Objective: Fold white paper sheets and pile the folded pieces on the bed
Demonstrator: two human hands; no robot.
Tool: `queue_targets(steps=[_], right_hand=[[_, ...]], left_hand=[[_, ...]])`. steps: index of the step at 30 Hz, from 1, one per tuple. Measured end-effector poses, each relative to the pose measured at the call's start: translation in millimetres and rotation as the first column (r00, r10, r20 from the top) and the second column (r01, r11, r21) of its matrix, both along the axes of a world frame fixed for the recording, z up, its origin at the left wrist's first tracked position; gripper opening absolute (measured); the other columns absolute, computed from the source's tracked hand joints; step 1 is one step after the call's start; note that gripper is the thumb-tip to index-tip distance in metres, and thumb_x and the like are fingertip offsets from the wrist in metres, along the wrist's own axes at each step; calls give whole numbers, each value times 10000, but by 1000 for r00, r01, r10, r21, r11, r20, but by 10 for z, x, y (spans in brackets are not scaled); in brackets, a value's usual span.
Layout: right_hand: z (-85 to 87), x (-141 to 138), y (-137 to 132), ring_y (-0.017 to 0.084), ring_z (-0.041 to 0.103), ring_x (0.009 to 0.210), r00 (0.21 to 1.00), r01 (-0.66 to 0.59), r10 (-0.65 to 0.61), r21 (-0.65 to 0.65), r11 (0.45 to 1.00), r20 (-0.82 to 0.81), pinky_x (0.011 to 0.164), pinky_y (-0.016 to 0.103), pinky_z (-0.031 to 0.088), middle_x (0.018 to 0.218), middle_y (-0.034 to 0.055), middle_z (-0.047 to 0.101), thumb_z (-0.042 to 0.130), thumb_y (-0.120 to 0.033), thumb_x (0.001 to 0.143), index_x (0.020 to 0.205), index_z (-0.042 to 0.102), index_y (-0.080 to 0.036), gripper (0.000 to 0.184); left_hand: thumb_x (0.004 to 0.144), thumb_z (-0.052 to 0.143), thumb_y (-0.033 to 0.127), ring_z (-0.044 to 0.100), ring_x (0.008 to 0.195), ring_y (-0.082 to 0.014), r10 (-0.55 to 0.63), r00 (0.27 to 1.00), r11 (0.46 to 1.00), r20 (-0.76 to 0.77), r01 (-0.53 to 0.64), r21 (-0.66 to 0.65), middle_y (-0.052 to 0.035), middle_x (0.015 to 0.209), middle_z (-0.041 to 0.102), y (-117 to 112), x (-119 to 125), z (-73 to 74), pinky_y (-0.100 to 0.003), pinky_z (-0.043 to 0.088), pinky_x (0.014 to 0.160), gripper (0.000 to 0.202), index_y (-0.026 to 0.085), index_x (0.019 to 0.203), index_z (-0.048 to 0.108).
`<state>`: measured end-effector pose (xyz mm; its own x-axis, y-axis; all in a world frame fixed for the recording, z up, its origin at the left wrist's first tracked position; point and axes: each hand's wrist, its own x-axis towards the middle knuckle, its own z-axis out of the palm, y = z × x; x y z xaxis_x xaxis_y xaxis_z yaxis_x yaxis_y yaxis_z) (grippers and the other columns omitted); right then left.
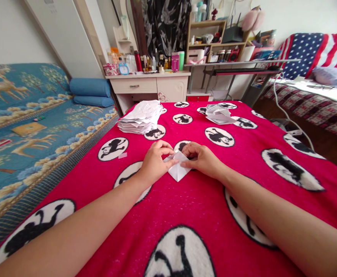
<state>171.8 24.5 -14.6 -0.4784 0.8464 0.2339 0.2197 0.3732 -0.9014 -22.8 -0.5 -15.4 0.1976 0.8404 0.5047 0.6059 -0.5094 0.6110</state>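
A small folded white paper [178, 171], diamond-shaped with a crease down its middle, is between my two hands just over the red patterned cloth [168, 215]. My left hand [158, 158] pinches its left side, thumb on top near the middle. On the right side, my right hand [203, 158] grips the paper with the thumb on top and the other fingers curled behind it. Parts of the fingertips and the paper's far edge are hidden. Beyond my left hand lies a thick stack of white paper sheets [141, 117]. Farther off on the right is a smaller pile of folded papers [218, 114].
A small pale scrap [122, 155] lies on the cloth at left. Along the left side runs a blue patterned sofa [55, 127]. A cream dresser [145, 86] with bottles and a desk [243, 63] with shelves stand behind. A white cable [289, 115] hangs at right.
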Motion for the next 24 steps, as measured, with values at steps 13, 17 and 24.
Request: queue_targets(steps=[13,17,24], right_hand=[[64,25,-58,117,524,621,985,-131,133,-18,991,108,554,234,386,710,1,611,651,-137,681,782,645,-149,101],[70,55,-40,129,552,651,980,-154,162,-75,985,115,575,243,406,753,6,637,669,-170,683,845,656,-152,163],[36,59,-20,116,518,597,983,-117,120,-28,993,142,543,238,388,666,-16,583,658,-180,703,840,668,-150,141]], left_hand=[[758,652,127,598,710,-119,-372,928,921,-30,365,-134,-30,763,675,36,-118,112,-219,426,662,75,154,762,722],[686,738,197,535,634,-97,-316,947,933,-66,297,-206,8,706,629,59,-149,106,-203,387,595,126,146,796,705],[702,687,183,547,623,-93,-323,942,836,94,331,-438,16,712,630,88,-215,108,-192,415,590,194,122,886,680]])
